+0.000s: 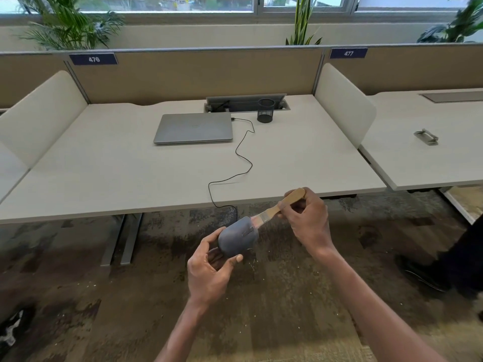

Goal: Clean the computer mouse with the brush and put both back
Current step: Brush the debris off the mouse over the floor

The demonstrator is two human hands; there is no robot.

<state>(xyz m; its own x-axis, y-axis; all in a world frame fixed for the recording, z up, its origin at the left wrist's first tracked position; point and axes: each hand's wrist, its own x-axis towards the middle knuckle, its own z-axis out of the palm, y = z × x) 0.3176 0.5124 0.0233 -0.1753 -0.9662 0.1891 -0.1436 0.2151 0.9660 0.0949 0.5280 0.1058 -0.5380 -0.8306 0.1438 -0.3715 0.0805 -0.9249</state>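
Observation:
My left hand (209, 267) holds a grey wired computer mouse (236, 239) between thumb and fingers, in the air in front of the desk's near edge. My right hand (307, 220) grips the wooden handle of a small paintbrush (283, 203). Its pale bristles touch the front end of the mouse. The mouse's black cable (243, 152) runs up over the desk edge to a shut grey laptop (193, 128).
The white desk (104, 165) carries the laptop and a black mesh pen cup (265, 110) by a cable hatch at the back. White dividers stand at both sides. A neighbouring desk on the right holds a metal clip (426, 137). A person's dark shoe (420, 275) is on the carpet at right.

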